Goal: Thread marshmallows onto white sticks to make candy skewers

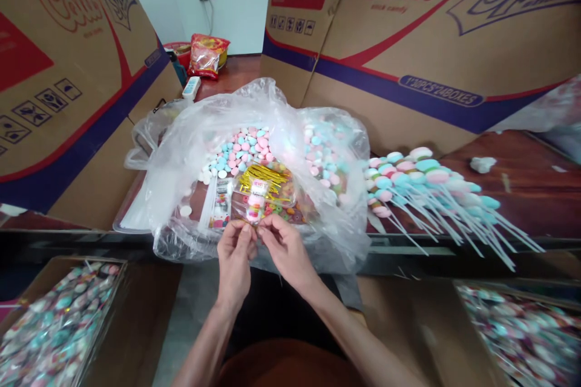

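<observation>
My left hand (pixel 236 251) and my right hand (pixel 285 248) meet in front of me, fingers pinched together on the bottom of a small clear wrapper with a stacked candy stick (pixel 255 205) inside. Both hands are closed on it. Just behind lies a big clear plastic bag (pixel 190 151) full of pink, blue and white candies (pixel 242 151), with a bundle of gold twist ties (pixel 265 178) and small coloured ring candies (pixel 290 213) on top.
A pile of finished candy sticks (pixel 422 184) lies on the dark wooden table (pixel 521 193) at the right. Printed cardboard boxes (pixel 68 84) wall in both sides. Open boxes of wrapped candies (pixel 54 320) sit low at left and right. A red snack bag (pixel 206 54) lies at the back.
</observation>
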Demonstrator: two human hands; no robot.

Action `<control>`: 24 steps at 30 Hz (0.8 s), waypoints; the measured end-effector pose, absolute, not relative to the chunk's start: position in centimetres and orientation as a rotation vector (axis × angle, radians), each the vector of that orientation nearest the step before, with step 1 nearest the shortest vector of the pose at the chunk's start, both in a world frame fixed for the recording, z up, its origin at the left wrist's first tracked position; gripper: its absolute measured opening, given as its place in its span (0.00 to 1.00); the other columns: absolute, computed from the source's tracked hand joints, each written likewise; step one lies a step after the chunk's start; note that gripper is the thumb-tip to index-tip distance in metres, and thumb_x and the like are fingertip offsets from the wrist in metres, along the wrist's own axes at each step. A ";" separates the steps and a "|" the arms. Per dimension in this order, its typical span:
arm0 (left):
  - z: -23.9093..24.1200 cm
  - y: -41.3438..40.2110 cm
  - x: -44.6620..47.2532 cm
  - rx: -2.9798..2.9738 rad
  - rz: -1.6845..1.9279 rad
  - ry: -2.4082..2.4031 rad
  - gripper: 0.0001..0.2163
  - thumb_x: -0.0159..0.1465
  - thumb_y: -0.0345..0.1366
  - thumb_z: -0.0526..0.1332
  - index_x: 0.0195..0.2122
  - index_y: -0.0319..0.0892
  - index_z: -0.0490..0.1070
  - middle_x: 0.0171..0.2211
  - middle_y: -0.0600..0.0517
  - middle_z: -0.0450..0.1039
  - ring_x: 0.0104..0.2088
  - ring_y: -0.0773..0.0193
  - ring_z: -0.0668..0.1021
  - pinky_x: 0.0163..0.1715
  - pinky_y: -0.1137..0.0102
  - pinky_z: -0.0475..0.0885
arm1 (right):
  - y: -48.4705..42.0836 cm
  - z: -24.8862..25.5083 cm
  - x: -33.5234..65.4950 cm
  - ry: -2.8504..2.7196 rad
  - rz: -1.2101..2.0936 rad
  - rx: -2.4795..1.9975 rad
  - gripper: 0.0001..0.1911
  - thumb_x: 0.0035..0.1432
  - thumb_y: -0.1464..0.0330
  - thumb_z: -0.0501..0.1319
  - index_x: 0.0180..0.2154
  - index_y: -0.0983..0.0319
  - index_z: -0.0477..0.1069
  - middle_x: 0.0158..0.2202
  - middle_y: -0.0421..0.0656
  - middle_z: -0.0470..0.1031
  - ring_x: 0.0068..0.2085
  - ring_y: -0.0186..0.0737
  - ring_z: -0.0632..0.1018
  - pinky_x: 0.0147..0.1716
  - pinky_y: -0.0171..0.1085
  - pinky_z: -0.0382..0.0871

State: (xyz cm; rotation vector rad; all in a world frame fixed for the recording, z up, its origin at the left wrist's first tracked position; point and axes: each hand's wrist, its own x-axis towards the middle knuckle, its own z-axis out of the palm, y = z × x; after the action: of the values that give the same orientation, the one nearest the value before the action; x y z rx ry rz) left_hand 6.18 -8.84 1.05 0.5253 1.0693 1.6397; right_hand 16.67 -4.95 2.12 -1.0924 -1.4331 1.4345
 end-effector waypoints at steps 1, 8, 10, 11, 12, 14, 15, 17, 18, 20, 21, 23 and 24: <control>1.3 -8.8 6.1 0.499 1.626 1.061 0.14 0.58 0.43 0.70 0.31 0.40 0.67 0.23 0.59 0.63 0.18 0.79 0.55 0.18 0.79 0.50 | -5.1 2.1 16.8 -1.424 1.459 -1.084 0.10 0.60 0.62 0.59 0.30 0.61 0.68 0.27 0.37 0.69 0.28 0.33 0.69 0.27 0.32 0.62; 1.1 -9.0 6.0 0.552 1.527 1.091 0.15 0.57 0.45 0.71 0.33 0.41 0.68 0.22 0.60 0.62 0.18 0.77 0.57 0.19 0.78 0.53 | -5.1 1.3 17.7 -1.274 1.644 -1.085 0.14 0.56 0.58 0.65 0.29 0.61 0.70 0.20 0.34 0.65 0.21 0.29 0.62 0.18 0.30 0.53; 0.5 -9.1 6.1 0.618 1.526 1.113 0.14 0.59 0.45 0.69 0.34 0.41 0.69 0.22 0.60 0.61 0.19 0.76 0.58 0.20 0.78 0.56 | -4.9 1.4 17.8 -1.274 1.625 -1.112 0.13 0.55 0.59 0.66 0.27 0.61 0.70 0.20 0.34 0.65 0.20 0.29 0.62 0.18 0.30 0.53; 0.2 -9.2 6.2 0.648 1.522 1.125 0.13 0.60 0.45 0.68 0.34 0.41 0.69 0.22 0.60 0.61 0.20 0.76 0.59 0.20 0.77 0.56 | -4.9 1.4 17.9 -1.266 1.618 -1.124 0.13 0.54 0.59 0.66 0.27 0.61 0.69 0.19 0.34 0.65 0.20 0.29 0.62 0.18 0.30 0.53; 0.0 -9.2 6.3 0.668 1.518 1.135 0.13 0.61 0.45 0.68 0.35 0.41 0.69 0.22 0.60 0.61 0.20 0.75 0.59 0.20 0.77 0.57 | -4.8 1.5 17.9 -1.262 1.615 -1.133 0.13 0.54 0.59 0.66 0.26 0.61 0.69 0.19 0.34 0.65 0.20 0.29 0.62 0.18 0.30 0.53; -0.1 -9.2 6.5 0.661 1.521 1.144 0.13 0.61 0.44 0.68 0.35 0.41 0.69 0.21 0.60 0.59 0.20 0.76 0.58 0.20 0.78 0.56 | -4.7 1.5 17.9 -1.277 1.603 -1.135 0.13 0.53 0.61 0.67 0.25 0.61 0.68 0.19 0.34 0.65 0.20 0.29 0.62 0.19 0.30 0.54; 0.0 -9.1 6.5 0.633 1.529 1.138 0.13 0.61 0.44 0.68 0.34 0.40 0.69 0.20 0.60 0.59 0.19 0.76 0.57 0.19 0.79 0.55 | -4.7 1.4 17.8 -1.290 1.599 -1.126 0.13 0.54 0.61 0.66 0.25 0.61 0.68 0.19 0.34 0.65 0.21 0.29 0.63 0.20 0.30 0.54; 0.4 -8.9 6.4 0.525 1.535 1.092 0.14 0.59 0.43 0.70 0.32 0.39 0.68 0.21 0.59 0.62 0.18 0.79 0.55 0.18 0.80 0.52 | -4.7 1.2 17.8 -1.313 1.622 -1.084 0.12 0.56 0.61 0.64 0.27 0.61 0.67 0.21 0.34 0.64 0.22 0.29 0.62 0.21 0.30 0.55; 0.7 -8.8 6.2 0.453 1.516 1.051 0.15 0.58 0.42 0.71 0.30 0.39 0.67 0.22 0.59 0.63 0.18 0.79 0.53 0.17 0.80 0.51 | -4.8 1.1 17.8 -1.314 1.649 -1.055 0.12 0.58 0.61 0.63 0.29 0.61 0.67 0.23 0.34 0.64 0.23 0.29 0.62 0.21 0.30 0.55; 1.3 -8.7 5.6 0.299 1.423 0.926 0.16 0.56 0.39 0.72 0.28 0.39 0.65 0.22 0.59 0.62 0.18 0.80 0.50 0.16 0.82 0.48 | -5.0 0.9 17.9 -1.320 1.698 -0.992 0.11 0.62 0.60 0.60 0.32 0.60 0.67 0.25 0.34 0.64 0.24 0.30 0.62 0.22 0.30 0.56; 1.6 -8.7 5.3 0.225 1.355 0.852 0.16 0.56 0.37 0.72 0.28 0.39 0.63 0.21 0.60 0.59 0.18 0.80 0.49 0.15 0.82 0.46 | -5.0 1.0 18.0 -1.338 1.700 -0.964 0.11 0.63 0.60 0.59 0.33 0.60 0.67 0.26 0.35 0.64 0.24 0.30 0.62 0.22 0.31 0.56; 2.0 -8.8 4.5 0.110 1.231 0.711 0.16 0.56 0.34 0.72 0.28 0.40 0.61 0.20 0.62 0.52 0.18 0.79 0.48 0.14 0.83 0.43 | -5.0 1.3 18.3 -1.411 1.645 -0.909 0.11 0.64 0.60 0.59 0.33 0.60 0.66 0.30 0.37 0.65 0.27 0.31 0.63 0.24 0.31 0.58; 2.1 -8.9 4.2 0.078 1.181 0.658 0.16 0.55 0.33 0.72 0.28 0.40 0.61 0.20 0.62 0.50 0.18 0.78 0.48 0.14 0.84 0.42 | -4.9 1.5 18.5 -1.462 1.608 -0.880 0.11 0.64 0.61 0.59 0.33 0.60 0.66 0.31 0.38 0.65 0.28 0.31 0.64 0.25 0.31 0.60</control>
State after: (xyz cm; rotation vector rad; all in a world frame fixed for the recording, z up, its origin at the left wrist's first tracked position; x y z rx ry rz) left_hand 4.19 -8.86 2.13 0.0783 0.6578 1.1812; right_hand 18.51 -4.85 1.47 -0.8796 -1.4617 1.6077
